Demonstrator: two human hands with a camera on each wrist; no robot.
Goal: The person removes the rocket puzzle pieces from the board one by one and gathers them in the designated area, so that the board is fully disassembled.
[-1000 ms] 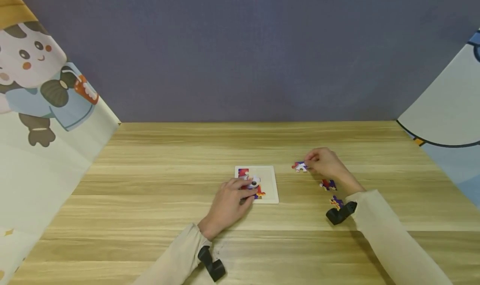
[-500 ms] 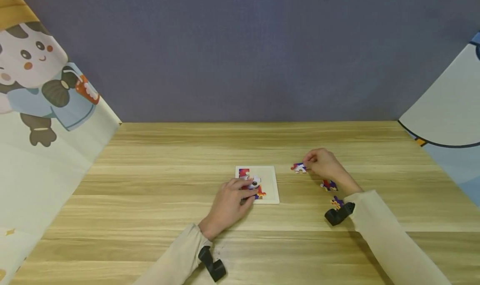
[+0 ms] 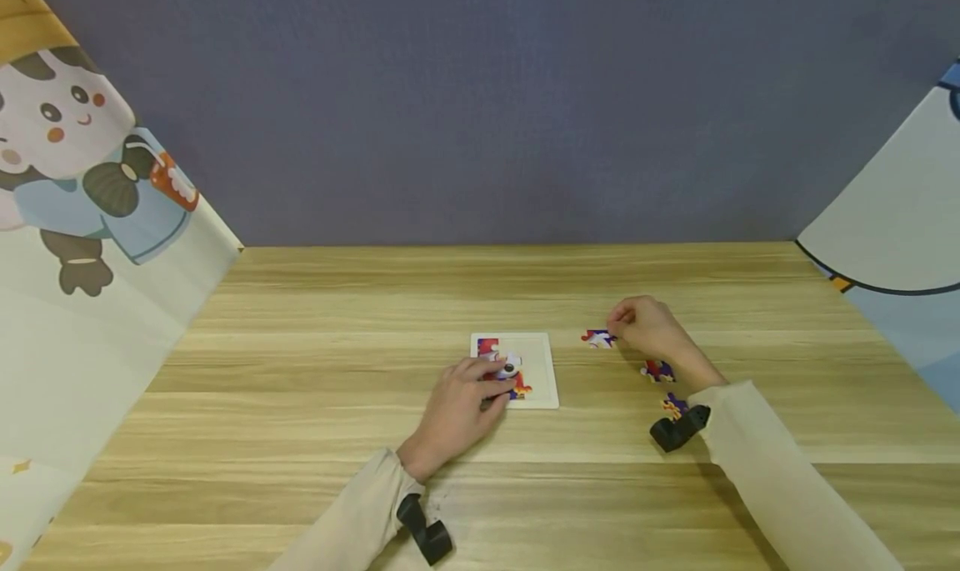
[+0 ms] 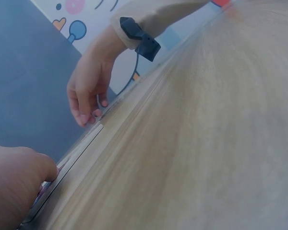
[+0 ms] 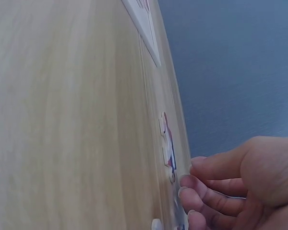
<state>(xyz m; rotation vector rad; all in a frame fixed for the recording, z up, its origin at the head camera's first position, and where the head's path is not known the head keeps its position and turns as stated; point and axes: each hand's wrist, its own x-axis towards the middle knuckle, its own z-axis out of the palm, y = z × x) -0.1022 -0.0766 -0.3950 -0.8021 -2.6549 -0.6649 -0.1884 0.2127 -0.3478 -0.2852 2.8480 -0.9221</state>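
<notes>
A square puzzle tray with a pale rim lies on the table, its left part filled with red, purple and white jigsaw pieces. My left hand rests on these pieces with fingers spread, hiding some of them. Right of the tray, my right hand has thumb and fingers curled at the right end of a loose white, red and blue puzzle piece. That piece sits low at the tabletop in the right wrist view; its gripped end is partly hidden by the fingertips.
Two more loose puzzle pieces lie below my right hand: a dark red and purple one and a purple and yellow one, near the black wrist camera. A grey-blue wall stands behind the wooden table.
The loose piece at my right fingertips has shifted slightly and its visible outline looks flatter. Both hands stay almost in place.
</notes>
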